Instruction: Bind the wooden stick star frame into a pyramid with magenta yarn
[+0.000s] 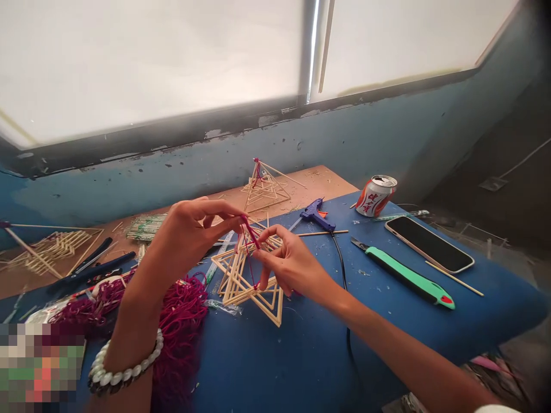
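Observation:
Thin magenta yarn (251, 267) runs from between my hands down to a frame of wooden sticks (271, 310) built in nested triangles on the blue table. My left hand (193, 229), a beaded bracelet (124, 376) at its wrist, pinches the yarn above the frame. Lower and to the right, my right hand (288, 261) is closed on the same yarn, its fingers in front of part of the frame. A tangled heap of magenta yarn (183, 321) lies beside my left forearm.
A purple glue gun (317, 215), a green-handled utility knife (408, 275), a phone (430, 244) and a drink can (376, 196) are at the right. Another stick frame (269, 195) stands behind. Dark-handled pliers (97, 269) and a bundle of sticks (144, 226) lie left.

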Tool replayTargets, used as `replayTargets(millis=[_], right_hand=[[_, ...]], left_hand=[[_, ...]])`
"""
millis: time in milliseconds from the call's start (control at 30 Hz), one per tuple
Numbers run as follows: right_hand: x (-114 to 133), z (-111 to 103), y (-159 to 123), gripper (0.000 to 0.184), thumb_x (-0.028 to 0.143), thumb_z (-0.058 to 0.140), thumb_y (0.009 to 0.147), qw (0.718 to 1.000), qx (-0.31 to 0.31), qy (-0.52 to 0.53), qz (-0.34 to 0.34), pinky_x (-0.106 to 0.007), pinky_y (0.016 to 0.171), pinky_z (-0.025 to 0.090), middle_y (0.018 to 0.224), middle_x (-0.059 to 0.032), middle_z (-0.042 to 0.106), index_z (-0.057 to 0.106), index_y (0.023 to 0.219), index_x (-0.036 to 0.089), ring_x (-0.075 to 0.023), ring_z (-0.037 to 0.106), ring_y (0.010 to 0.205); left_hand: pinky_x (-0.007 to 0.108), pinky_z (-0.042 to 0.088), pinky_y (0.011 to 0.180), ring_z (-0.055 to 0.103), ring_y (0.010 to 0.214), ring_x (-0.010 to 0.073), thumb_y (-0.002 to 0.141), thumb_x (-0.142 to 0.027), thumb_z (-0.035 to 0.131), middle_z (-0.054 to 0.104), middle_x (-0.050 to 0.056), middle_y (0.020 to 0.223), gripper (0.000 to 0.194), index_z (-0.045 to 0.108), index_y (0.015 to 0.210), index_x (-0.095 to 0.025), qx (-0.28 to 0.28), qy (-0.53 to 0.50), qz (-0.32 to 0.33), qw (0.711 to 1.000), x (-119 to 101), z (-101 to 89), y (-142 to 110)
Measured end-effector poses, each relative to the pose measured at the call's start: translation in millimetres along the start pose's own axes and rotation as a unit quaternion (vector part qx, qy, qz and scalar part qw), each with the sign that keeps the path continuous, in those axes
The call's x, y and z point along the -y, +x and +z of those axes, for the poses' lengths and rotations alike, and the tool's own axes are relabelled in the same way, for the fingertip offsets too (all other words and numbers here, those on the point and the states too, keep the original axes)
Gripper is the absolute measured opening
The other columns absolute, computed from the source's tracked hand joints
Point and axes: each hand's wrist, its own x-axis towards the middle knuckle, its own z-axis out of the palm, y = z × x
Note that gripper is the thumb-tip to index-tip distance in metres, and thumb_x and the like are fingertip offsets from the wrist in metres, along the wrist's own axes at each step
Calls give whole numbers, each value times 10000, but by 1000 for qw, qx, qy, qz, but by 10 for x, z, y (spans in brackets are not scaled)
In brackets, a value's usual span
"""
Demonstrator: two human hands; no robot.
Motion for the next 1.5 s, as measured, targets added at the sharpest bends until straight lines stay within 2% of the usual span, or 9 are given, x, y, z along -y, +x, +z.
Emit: replayTargets(millis=[233, 400, 533, 633, 733, 933, 1133, 1233, 1500], right_hand=[[46, -69, 14, 364, 459, 654, 895, 999, 15, -28, 17, -181, 292, 278, 580, 21, 676, 437, 1064, 222, -71, 394, 289], [32, -22, -74, 403, 432, 723, 855, 998, 10, 27, -55, -168, 467, 371, 594, 84, 559, 394, 982, 236, -71, 484, 504], [-10, 11, -153, 287, 484, 523, 967, 994, -39, 76, -74, -190, 467, 301, 681, 38, 519, 505, 908, 204, -67, 415, 544], [-55, 12, -158, 243, 428, 612, 918, 991, -73, 55, -96, -216, 466, 296, 718, 19, 542, 610, 912, 186, -68, 401, 544], [-87, 23, -136, 236, 399, 681, 879, 988, -99, 5, -120, -226, 524, 367, 801, -3, 601, 664, 981, 186, -83, 487, 627], [-83, 68, -47, 341, 365, 710, 853, 979, -140, -70, -128, -240, 557, 391, 723, 38, 584, 579, 1115, 190, -93, 485, 612], [36, 21, 47, 230, 309, 711, 832, 990, -87, -88, -71, -211, 467, 299, 554, 88, 479, 594, 969, 166, -60, 403, 491], [111, -34, 84, 178, 268, 685, 845, 993, -51, -104, -29, -197, 454, 292, 519, 81, 495, 615, 958, 149, -59, 435, 470], [213, -206, 220, 299, 349, 626, 905, 982, 76, -170, 43, -197, 393, 229, 373, 52, 508, 702, 1092, 129, -56, 352, 341]], left_hand=[[262, 385, 527, 464, 579, 119, 839, -432, 706, 720, -9, 722, 163, 794, 834, -295, 6, 3, -1, 1000, 13, -5, 7], [265, 368, 528, 453, 585, 119, 837, -447, 716, 718, -18, 712, 168, 797, 834, -300, 4, 2, -16, 1000, 23, -17, 3], [267, 378, 553, 472, 607, 121, 844, -448, 718, 737, -21, 756, 166, 799, 866, -304, 12, -6, -19, 1000, 50, -23, -1], [264, 375, 558, 465, 609, 117, 848, -445, 717, 737, -31, 756, 163, 798, 866, -304, 14, -5, -21, 1000, 60, -31, -3], [262, 371, 557, 463, 603, 112, 848, -435, 719, 729, -35, 739, 159, 796, 852, -296, 12, 1, -22, 1000, 60, -47, -10], [249, 378, 589, 470, 638, 103, 860, -390, 714, 728, -53, 757, 120, 793, 861, -300, 31, 10, -38, 999, 47, -78, -31], [261, 365, 584, 447, 627, 111, 847, -380, 716, 702, -49, 709, 114, 798, 864, -303, 36, 30, -32, 998, 35, -113, -35], [263, 358, 572, 443, 619, 115, 847, -376, 710, 694, -44, 695, 117, 801, 875, -307, 45, 38, -28, 998, 22, -135, -44], [251, 372, 571, 533, 670, 114, 870, -389, 682, 735, -38, 776, 138, 798, 894, -319, 80, 32, -22, 996, 5, -134, -50]])
